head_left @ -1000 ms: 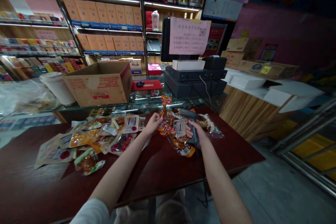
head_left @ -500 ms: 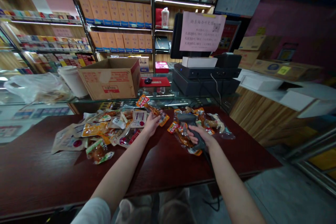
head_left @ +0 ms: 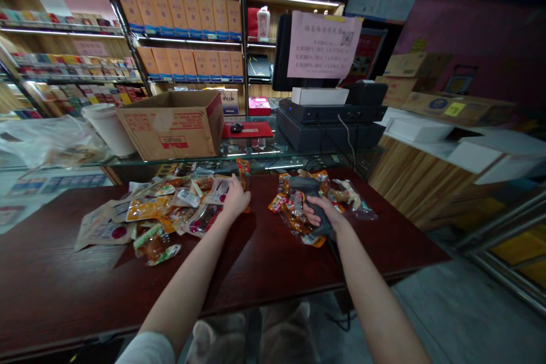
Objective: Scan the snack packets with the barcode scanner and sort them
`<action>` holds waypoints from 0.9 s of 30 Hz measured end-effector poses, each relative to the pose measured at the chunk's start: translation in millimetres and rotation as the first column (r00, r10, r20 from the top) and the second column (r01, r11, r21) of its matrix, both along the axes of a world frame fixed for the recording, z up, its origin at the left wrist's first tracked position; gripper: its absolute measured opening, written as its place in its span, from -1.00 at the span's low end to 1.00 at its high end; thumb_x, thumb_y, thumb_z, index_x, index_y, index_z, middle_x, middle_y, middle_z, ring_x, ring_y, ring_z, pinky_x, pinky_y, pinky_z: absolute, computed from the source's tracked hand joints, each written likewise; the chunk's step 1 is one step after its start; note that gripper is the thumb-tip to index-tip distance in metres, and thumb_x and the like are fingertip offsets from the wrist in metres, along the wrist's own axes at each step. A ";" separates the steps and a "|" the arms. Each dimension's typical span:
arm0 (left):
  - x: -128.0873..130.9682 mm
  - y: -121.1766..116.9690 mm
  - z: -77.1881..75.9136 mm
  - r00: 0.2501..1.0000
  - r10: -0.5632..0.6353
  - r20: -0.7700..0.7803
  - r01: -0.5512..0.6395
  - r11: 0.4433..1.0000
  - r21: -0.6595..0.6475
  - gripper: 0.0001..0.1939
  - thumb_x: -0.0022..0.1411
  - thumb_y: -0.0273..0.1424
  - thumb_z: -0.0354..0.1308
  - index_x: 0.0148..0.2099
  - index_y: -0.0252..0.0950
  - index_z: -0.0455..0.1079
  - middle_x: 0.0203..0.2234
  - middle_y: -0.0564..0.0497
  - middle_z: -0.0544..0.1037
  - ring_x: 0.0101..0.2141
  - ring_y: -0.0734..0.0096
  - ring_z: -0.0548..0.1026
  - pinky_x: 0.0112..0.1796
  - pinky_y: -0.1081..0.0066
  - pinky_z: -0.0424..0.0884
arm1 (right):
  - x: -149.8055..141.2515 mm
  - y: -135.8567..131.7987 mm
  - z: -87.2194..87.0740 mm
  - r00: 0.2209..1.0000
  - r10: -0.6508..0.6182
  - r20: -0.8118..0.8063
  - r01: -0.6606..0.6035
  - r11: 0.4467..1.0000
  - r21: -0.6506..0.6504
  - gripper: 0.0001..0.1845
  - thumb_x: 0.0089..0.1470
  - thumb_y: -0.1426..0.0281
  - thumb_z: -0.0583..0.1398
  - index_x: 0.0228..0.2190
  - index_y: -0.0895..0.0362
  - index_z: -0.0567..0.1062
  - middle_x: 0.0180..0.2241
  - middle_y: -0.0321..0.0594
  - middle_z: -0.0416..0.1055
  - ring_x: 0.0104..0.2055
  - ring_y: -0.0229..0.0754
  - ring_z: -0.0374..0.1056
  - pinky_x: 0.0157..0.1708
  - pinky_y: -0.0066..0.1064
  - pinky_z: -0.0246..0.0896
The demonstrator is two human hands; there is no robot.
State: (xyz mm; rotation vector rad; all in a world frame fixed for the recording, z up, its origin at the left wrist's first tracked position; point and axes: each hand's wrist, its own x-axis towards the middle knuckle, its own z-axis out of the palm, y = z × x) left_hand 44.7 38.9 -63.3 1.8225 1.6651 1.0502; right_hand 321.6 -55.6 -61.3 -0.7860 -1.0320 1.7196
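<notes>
My right hand (head_left: 326, 215) is wrapped round the handle of a dark grey barcode scanner (head_left: 305, 184), whose head points left above several packs. My left hand (head_left: 237, 198) grips an orange vacuum-packed snack (head_left: 243, 168); the pack stands on edge, partly hidden behind the fingers. Just left of that hand lies a pile of packaged snacks (head_left: 185, 199), with a beige pouch and a clear pack with green trim (head_left: 156, 245) at its near side. Under and around the scanner are orange-trimmed packs (head_left: 298, 222) of brown meat and a clear pack with a pale piece (head_left: 356, 199).
The dark red table (head_left: 256, 261) carries both groups of packs. Behind it on a glass counter stand a cardboard box (head_left: 170, 131), a white cup (head_left: 111, 132), a mouse (head_left: 236, 128) and a monitor with a pink notice (head_left: 323, 45). The scanner's cable hangs over the near edge.
My left hand has moved slightly left and turned, so the snack pack it holds now stands upright instead of lying slanted. My right hand keeps the scanner in nearly the same place.
</notes>
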 end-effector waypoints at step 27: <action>83.2 25.1 15.4 0.783 -0.341 -0.521 0.272 0.940 -0.205 -0.38 0.33 0.02 -0.04 0.06 -0.43 0.45 0.06 -0.37 0.51 0.09 -0.13 0.46 0.10 -0.03 0.30 | 20.6 7.2 -2.0 0.977 -0.183 -0.110 0.181 0.983 -0.026 -0.61 -0.07 0.18 0.37 -0.46 0.09 0.29 -0.65 -0.47 0.21 -0.75 -0.44 0.00 -0.77 -0.57 0.02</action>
